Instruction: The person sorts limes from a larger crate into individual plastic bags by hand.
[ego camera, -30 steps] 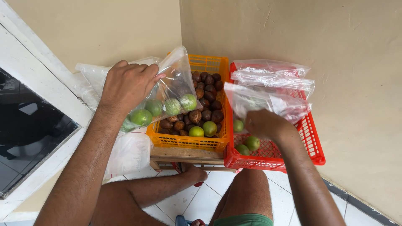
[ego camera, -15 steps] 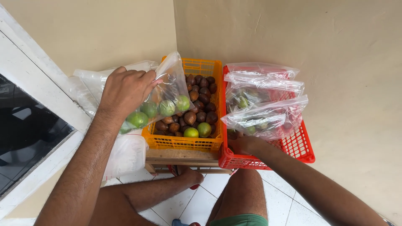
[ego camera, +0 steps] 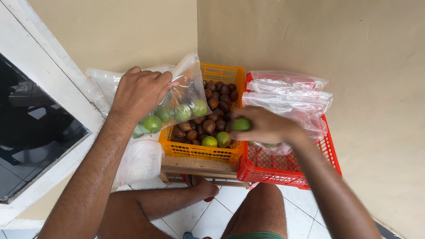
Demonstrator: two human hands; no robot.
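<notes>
Bare left hand (ego camera: 141, 92) and right hand (ego camera: 265, 126), no sleeves, no rings or watch, bare knees, green shorts (ego camera: 256, 234), a bare foot (ego camera: 204, 188)

Beige plaster walls (ego camera: 310, 40) meet in corner; white-framed dark window (ego camera: 31, 132) left; white tiled floor (ego camera: 208, 217) below.

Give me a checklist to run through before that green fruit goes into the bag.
1. Right hand has a firm grip on the green fruit: ok.
2. Left hand holds the clear plastic bag up: ok.
3. Bag mouth open wide enough: cannot tell; the left hand covers it.
4. Room in the bag: ok; only a few green fruits lie at its bottom.
5. Path clear: ok; only the orange crate of brown scaly fruit lies below.
6. Red crate steady on its support: cannot tell.
</notes>
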